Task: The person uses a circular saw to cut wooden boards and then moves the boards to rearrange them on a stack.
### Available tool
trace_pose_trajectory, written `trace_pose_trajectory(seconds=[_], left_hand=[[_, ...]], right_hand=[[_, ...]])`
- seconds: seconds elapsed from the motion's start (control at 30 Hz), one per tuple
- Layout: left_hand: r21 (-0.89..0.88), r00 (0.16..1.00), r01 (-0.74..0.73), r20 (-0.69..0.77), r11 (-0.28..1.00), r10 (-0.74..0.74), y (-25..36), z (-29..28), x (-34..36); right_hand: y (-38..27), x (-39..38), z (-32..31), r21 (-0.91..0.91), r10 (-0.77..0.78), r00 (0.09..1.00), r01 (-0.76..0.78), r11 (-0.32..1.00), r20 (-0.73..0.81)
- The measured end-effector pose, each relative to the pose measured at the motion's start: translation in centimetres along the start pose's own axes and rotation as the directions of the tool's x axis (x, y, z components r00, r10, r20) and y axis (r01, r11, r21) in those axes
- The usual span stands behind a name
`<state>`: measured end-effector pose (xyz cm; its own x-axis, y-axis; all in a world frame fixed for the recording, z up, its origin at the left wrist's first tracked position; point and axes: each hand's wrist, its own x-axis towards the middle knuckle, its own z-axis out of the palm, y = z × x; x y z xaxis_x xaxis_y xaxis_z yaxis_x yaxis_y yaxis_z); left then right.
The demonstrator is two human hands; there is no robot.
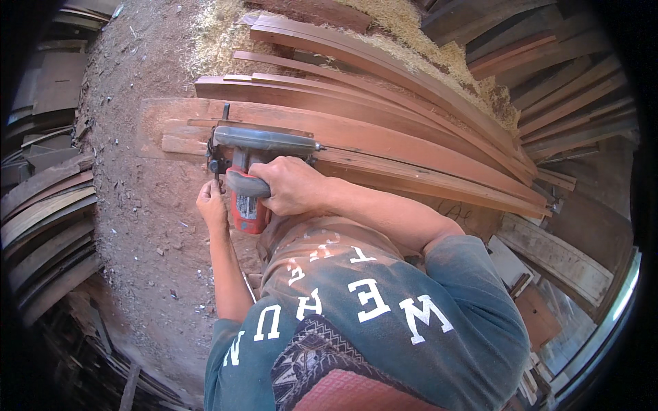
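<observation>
Circular saw held on reddish wooden planks, seen from above.

The right hand (293, 185) is closed around the grey handle of the red circular saw (250, 171), which sits on the near end of a long reddish plank (384, 140). The left hand (211, 203) is at the left side of the saw, fingers bent and touching its lower edge. More curved planks (411, 75) lie behind, with sawdust (404, 27) beyond them and dirt floor (144, 226) at left.

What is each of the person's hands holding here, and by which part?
The right hand grips the circular saw by its grey top handle. The left hand touches the saw's front left edge; whether it grips anything cannot be told.
</observation>
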<state>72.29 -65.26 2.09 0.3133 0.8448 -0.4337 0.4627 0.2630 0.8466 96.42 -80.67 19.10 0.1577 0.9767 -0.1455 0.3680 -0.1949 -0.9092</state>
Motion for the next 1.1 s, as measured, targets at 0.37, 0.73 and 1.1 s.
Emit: trace_pose_trajectory(seconds=[0.37,0.73,1.1], left_hand=[[-0.010,0.999,-0.006,-0.036,1.000,0.006,0.5,-2.0,1.8],[-0.050,1.000,0.006,0.004,0.999,-0.006,-0.2,-3.3,3.6],[-0.024,1.000,0.005,0.001,1.000,-0.005,-1.0,-5.8,6.6]], right_hand=[[-0.4,2.7,1.6,-0.023,-0.045,0.999,0.045,0.999,-0.027],[-0.9,4.5,2.3,-0.010,-0.009,1.000,0.008,1.000,-0.024],[-1.8,7.7,3.5,-0.044,-0.004,1.000,0.003,0.999,-0.028]])
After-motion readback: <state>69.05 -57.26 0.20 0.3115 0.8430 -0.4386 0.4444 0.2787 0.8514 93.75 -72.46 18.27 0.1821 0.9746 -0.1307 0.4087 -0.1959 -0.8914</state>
